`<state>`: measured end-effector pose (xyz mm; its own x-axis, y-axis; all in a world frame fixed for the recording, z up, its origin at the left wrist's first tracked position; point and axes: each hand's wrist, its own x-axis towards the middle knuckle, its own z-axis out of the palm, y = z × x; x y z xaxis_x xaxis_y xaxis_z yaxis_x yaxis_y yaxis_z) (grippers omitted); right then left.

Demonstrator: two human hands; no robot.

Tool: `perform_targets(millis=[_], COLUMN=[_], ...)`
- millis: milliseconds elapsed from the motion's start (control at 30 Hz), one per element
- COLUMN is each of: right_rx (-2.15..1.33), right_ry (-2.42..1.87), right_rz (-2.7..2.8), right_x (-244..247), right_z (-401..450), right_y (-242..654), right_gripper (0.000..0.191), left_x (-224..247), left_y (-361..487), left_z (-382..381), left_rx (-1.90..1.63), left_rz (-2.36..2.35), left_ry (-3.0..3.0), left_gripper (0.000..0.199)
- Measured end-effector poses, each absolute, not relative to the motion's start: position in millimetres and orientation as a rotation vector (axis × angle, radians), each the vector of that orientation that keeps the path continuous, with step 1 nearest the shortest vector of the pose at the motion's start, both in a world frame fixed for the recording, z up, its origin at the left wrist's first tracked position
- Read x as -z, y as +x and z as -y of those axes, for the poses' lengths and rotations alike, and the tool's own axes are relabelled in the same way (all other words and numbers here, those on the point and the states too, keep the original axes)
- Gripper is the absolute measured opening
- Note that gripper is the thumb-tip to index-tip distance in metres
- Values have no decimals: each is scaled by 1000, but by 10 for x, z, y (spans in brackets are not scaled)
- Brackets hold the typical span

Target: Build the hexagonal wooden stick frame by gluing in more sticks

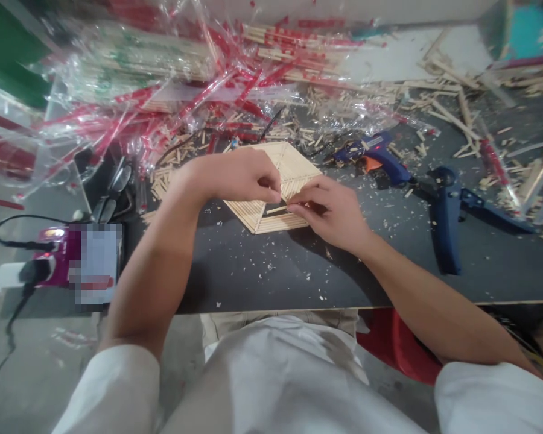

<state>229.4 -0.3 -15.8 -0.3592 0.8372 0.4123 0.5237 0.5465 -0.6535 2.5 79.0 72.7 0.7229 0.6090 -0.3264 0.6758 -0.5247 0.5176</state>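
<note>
White shirt [276,374] faces table [253,277]; hexagonal stick panel [296,164] lies flat there. Left hand [247,175]: fingertips together, grip contents indeterminate. Right hand [332,211]: fingertips pinch short stick [276,210] at panel gap. Apparent step: stick placement; next move requires edge alignment.

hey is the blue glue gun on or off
On, it seems: a small red light glows on the glue gun. Whether it's hot, I can't tell.

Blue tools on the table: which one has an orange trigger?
The glue gun, the one nearer the right hand. Its trigger is orange; the other, the two-handled tool farther right, shows no orange.
</note>
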Motion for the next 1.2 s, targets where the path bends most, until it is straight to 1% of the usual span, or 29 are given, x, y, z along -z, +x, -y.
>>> perform_targets(millis=[133,233,300,400,467,533,600,800,1000,1200], right_rx=[-530,-567,-615,-761,-929,-1076,-1150,-1213,-1236,-1247], right_ry=[-1073,-1109,-1123,-1193,-1269,-1330,-1358,-1397,-1439,-1438], right_rz=[2032,2035,2044,2037,1978,1893,1836,1755,1719,1715], right_x=[161,131,94,39,26,32,45,42,-3,-39], right_z=[-10,-22,-29,-36,-38,-37,-34,-33,-45,-55], right_y=[2293,2306,2325,2370,2400,2420,2425,2402,2382,2363], right_gripper=[10,11,11,9,7,8,11,12,8,5], left_x=[-551,-507,-490,-457,-427,-395,-369,-343,-315,-245], left_y=[136,150,153,146,134,119,104,87,103,70], left_z=[-764,-763,-770,-786,-799,-815,-830,-849,-853,-872], left_rx=[166,161,178,189,189,193,192,129,181,98], left_rz=[-887,-871,-866,-888,-908,-905,-893,-931,-938,-971], left_ry=[2238,2239,2265,2313,2326,2322,2305,2232,2239,2235], left_gripper=[19,25,24,22,20,19,19,19,20,20])
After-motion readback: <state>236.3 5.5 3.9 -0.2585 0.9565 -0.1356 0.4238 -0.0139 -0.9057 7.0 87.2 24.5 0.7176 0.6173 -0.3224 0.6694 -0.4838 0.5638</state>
